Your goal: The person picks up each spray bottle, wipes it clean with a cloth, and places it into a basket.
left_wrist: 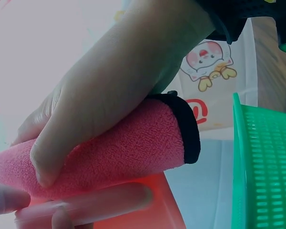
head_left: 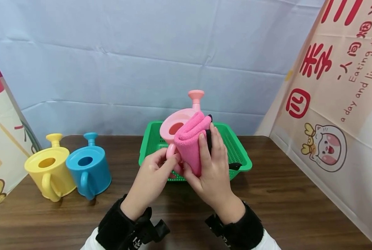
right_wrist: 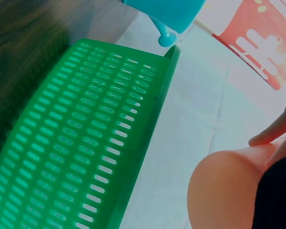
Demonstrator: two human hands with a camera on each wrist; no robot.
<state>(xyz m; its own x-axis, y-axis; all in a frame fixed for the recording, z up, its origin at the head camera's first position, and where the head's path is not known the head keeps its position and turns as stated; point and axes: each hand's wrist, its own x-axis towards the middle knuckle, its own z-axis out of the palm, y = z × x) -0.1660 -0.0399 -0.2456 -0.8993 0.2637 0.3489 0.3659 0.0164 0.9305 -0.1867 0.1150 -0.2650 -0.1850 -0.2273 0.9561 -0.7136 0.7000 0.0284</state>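
Note:
A pink watering can (head_left: pixel 168 129) is held up over the green basket (head_left: pixel 240 152), its spout toward the back. My left hand (head_left: pixel 156 172) grips the can's handle (left_wrist: pixel 100 202), with the thumb along it. Against the can's right side, my right hand (head_left: pixel 212 170) holds a folded pink cloth (head_left: pixel 188 147) with black edging. In the left wrist view the right hand (left_wrist: pixel 86 102) lies over the cloth (left_wrist: pixel 133 138), fingers bent round it. Part of the can is hidden behind the cloth and hands.
A yellow watering can (head_left: pixel 59 170) and a blue watering can (head_left: pixel 99 170) stand side by side on the wooden table (head_left: pixel 286 201) at left. Something black (head_left: pixel 234 166) shows at the basket's right side. A pale blue cloth (head_left: pixel 126 62) hangs behind; a printed sheet (head_left: pixel 326 104) borders the right.

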